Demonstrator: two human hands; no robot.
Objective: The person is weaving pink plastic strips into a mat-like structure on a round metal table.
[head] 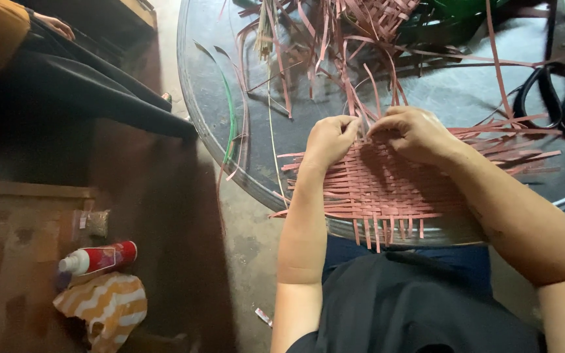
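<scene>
The woven mat [377, 186] of reddish strips is lying on the round table's [439, 98] near edge, overhanging slightly. It is looking light, flexible and prone to unravelling; grip it at the woven edge. The left hand [328, 138] and right hand [416, 134] are pinching loose strips [361, 98] at its far edge. A red-and-white bottle [99, 257] is lying at lower left.
</scene>
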